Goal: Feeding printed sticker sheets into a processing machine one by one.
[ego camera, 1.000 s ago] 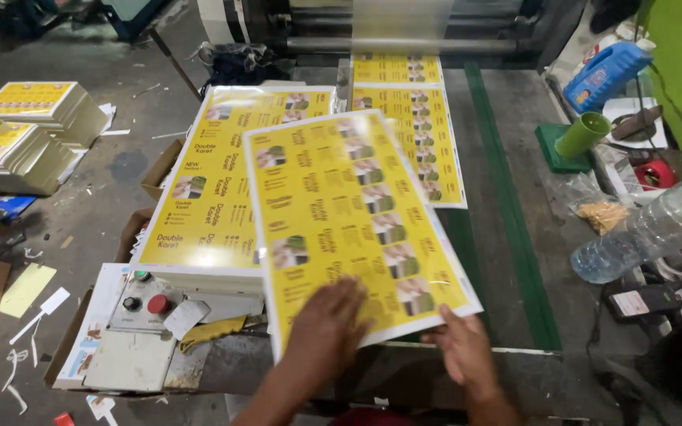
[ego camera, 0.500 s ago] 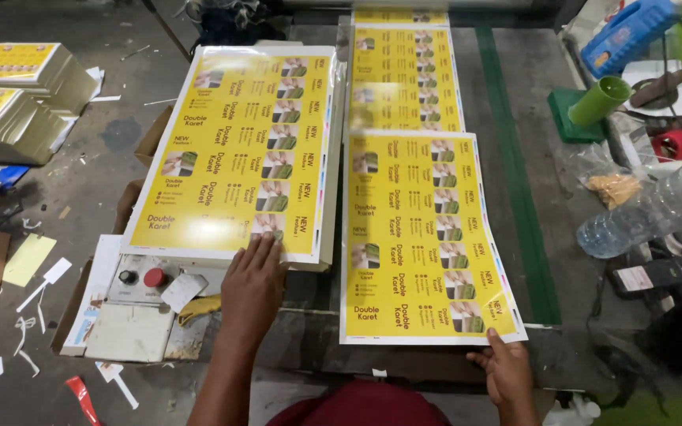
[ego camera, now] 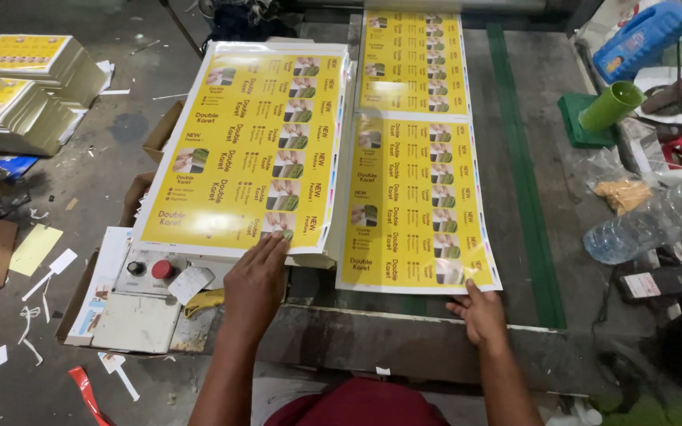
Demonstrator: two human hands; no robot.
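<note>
— On the counter (ego camera: 515,237) below the machine, what is the person busy with?

— Squaring up printed yellow sheets, by the look of it. The left hand (ego camera: 256,278) lies flat, fingers spread, on the near edge of the sheet stack (ego camera: 246,150), pressing it down and gripping nothing. The right hand (ego camera: 479,313) rests open at the near right corner of the single sheet (ego camera: 416,205), fingertips touching its edge; I can't tell whether it pinches the paper.

— Which step would you call that?

— I judge it as aligning a fresh sheet before it joins the pile. Moving it would call for a light lift at that corner and a slide leftward, keeping the edges parallel.

— How does the sheet lie?

— Flat, with its long axis running away from the person toward another printed sheet (ego camera: 412,59) farther up. It sits just right of the stack, their edges almost touching. A control box (ego camera: 148,292) with a red button (ego camera: 162,269) sits below the stack.
</note>
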